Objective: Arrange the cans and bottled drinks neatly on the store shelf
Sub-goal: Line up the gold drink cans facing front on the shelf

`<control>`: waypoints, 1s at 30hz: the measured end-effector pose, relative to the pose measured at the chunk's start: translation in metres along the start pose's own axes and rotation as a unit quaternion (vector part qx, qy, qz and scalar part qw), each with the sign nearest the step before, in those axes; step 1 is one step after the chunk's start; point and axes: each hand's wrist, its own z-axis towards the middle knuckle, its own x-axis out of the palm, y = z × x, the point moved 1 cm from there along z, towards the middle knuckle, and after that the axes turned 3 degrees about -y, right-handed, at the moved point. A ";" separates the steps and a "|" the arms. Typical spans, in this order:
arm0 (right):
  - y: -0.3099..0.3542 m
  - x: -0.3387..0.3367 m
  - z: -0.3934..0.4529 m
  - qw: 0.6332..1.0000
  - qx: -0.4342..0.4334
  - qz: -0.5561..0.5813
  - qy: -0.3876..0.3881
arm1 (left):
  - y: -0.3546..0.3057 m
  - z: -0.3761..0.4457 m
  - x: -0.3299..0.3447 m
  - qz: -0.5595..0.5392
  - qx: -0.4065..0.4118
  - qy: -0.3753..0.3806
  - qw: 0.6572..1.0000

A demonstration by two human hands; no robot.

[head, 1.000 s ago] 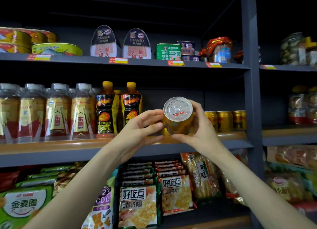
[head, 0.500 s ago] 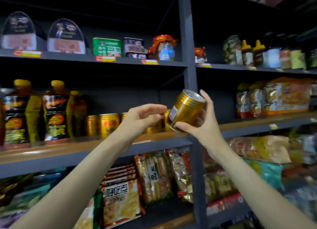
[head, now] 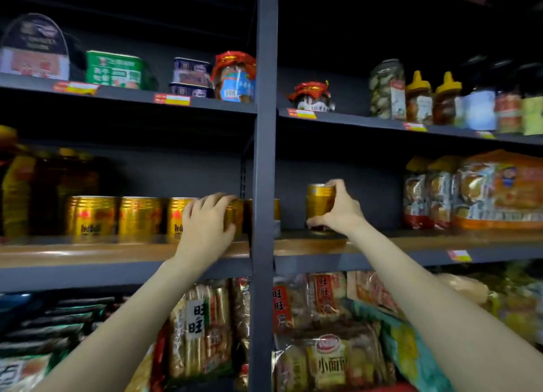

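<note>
Your right hand [head: 340,212] curls round a short gold metal drink can [head: 319,205] — upright on the wooden shelf board [head: 411,241], right of the dark steel upright post [head: 266,156]. Your left hand [head: 207,225] wraps another gold can [head: 235,215] ending the row of gold cans [head: 117,218] — left of that post.

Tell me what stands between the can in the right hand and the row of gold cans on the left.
The dark shelf upright stands between them. The right hand holds the can in the right bay; the row of gold cans, where the left hand rests, is in the left bay.
</note>
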 end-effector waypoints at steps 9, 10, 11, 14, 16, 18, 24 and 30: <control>-0.003 0.010 0.016 0.993 -0.005 -0.108 0.042 | 0.003 -0.002 0.007 0.000 0.029 -0.045 0.999; 0.002 0.006 0.015 0.995 -0.026 -0.097 0.011 | 0.005 -0.003 0.006 -0.006 0.031 -0.059 0.998; 0.010 0.001 0.011 0.995 -0.059 -0.072 -0.033 | 0.008 -0.003 0.005 -0.014 0.031 -0.078 0.996; 0.042 -0.008 -0.015 0.967 -0.189 0.034 -0.170 | 0.025 -0.005 -0.008 -0.035 0.020 -0.134 0.990; 0.070 -0.003 -0.035 0.941 -0.261 0.091 -0.195 | 0.045 -0.008 -0.021 -0.031 0.006 -0.149 0.988; 0.100 0.012 -0.051 0.928 -0.305 0.128 -0.174 | 0.069 -0.012 -0.036 -0.020 -0.010 -0.154 0.988; 0.182 0.092 -0.082 0.923 -0.329 0.169 -0.107 | 0.170 -0.034 -0.091 0.029 -0.025 -0.155 0.987; 0.264 0.186 -0.085 0.946 -0.315 0.030 0.071 | 0.282 -0.045 -0.137 0.100 0.040 -0.115 0.988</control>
